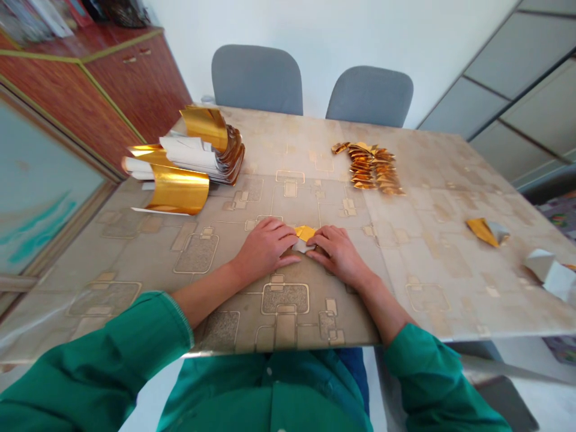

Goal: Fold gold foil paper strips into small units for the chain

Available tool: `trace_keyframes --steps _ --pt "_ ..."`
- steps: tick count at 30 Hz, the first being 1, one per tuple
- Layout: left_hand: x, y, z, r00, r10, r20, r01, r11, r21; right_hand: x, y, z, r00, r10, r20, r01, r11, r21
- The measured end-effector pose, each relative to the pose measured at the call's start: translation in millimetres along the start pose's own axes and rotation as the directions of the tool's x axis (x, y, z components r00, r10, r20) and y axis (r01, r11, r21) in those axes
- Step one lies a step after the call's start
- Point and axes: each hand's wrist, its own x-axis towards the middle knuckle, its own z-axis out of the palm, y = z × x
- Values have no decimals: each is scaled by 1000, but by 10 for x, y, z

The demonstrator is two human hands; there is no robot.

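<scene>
A small piece of gold and white paper lies between my hands near the table's front edge, partly covered by fingers. Its left side is gripped by my left hand, with thumb and fingers closed on it. My right hand pinches the right side in the same way. The gold face shows at the back of the piece and the white face at the front. Both hands rest low on the patterned tablecloth.
Stacked gold and white sheets stand at the back left. Folded gold pieces sit in rows at the back right. A gold folded paper and a white one lie far right. Two grey chairs stand behind the table.
</scene>
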Motion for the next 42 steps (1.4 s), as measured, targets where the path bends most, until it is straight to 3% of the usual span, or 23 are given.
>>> trace_keyframes --steps 6,14,36,42 --pt "4 45 66 999 -19 -36 18 999 -41 -18 -1 -54 999 -22 33 22 999 24" --pt "-26 117 37 993 -114 -19 108 974 -198 -46 84 -104 998 -7 58 -5 981 195" --pt "63 234 79 962 -272 27 273 953 -132 9 29 -76 995 92 -25 -83 968 238" --pt "64 243 79 949 -312 30 312 931 -189 12 14 -81 995 97 -5 -94 971 222"
